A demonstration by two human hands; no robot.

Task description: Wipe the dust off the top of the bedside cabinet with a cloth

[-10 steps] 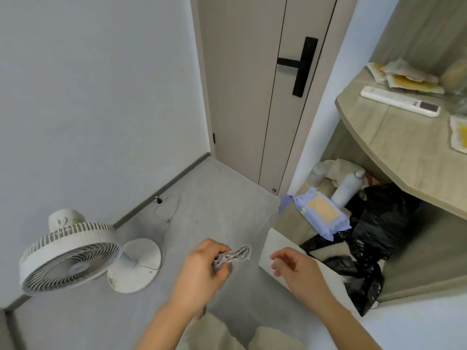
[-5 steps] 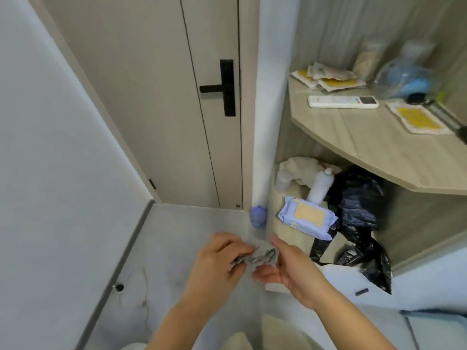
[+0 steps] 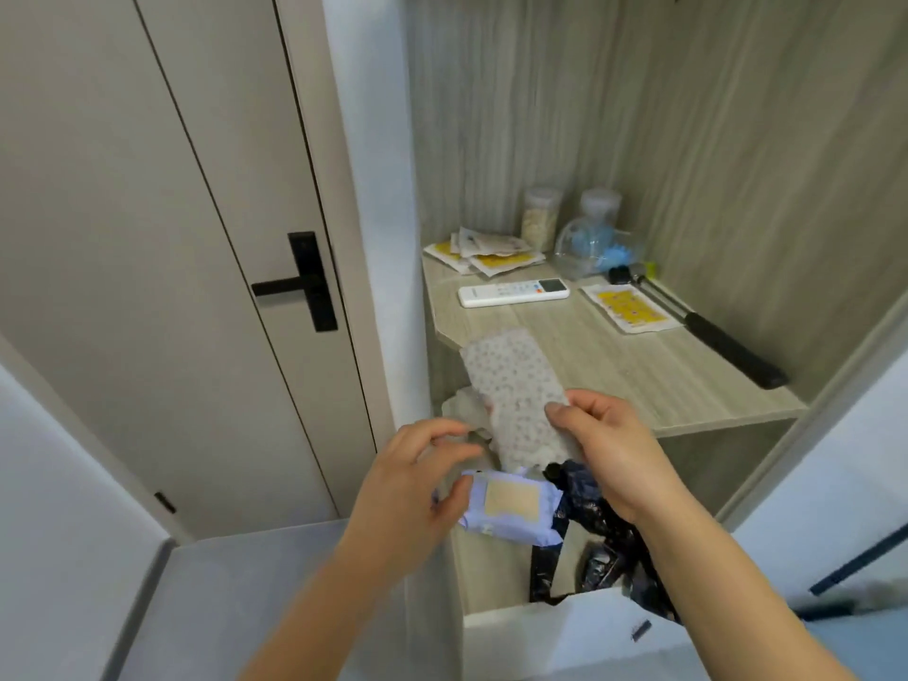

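— What sort of place am I steering through, from your screen?
— On my feed it reads as a home, a bedroom corner: I see a plain interior door [image 3: 147,238] with a black lever handle [image 3: 299,285], and a wood-grain bedside cabinet [image 3: 638,366] set into a niche
— What's on it?
— Household bits: a white remote [image 3: 513,292], a clear jar [image 3: 540,218], loose sachets [image 3: 491,253]. Underneath I see a pack of wet wipes [image 3: 511,503] and black plastic bags [image 3: 599,523]
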